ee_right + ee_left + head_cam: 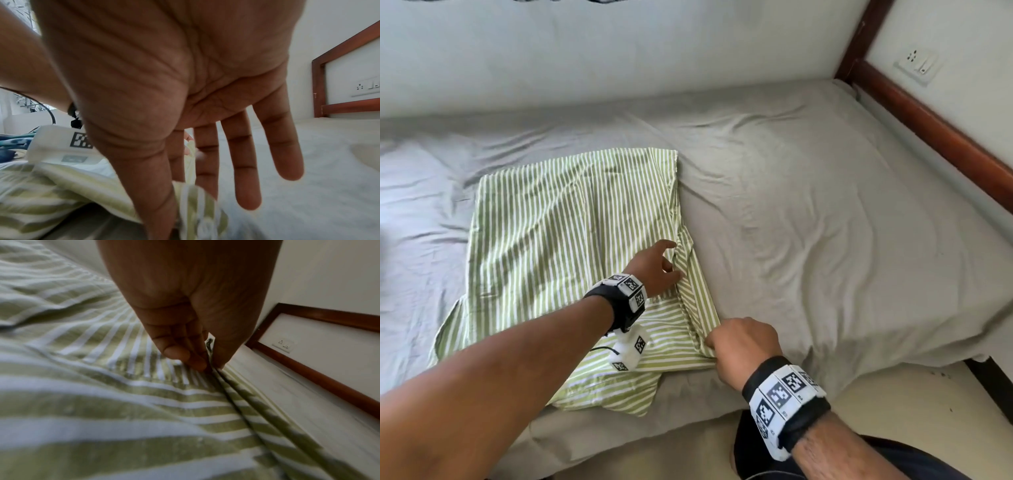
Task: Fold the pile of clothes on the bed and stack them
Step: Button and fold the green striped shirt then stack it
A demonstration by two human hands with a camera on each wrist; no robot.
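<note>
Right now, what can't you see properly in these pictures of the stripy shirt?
- Head view: the right hand shows only its back, so its grip on the stripy shirt is hidden.
- Right wrist view: the palm blocks the middle; the cloth below is blurred.
- Left wrist view: the left hand covers the far shirt; near stripes are blurred.
- Head view: the wall socket is too small to read.

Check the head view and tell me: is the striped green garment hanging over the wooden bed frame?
No. The striped green garment lies flat on the grey sheet, well apart from the wooden bed frame.

left hand (659, 265) pinching, right hand (743, 346) pinching
</note>
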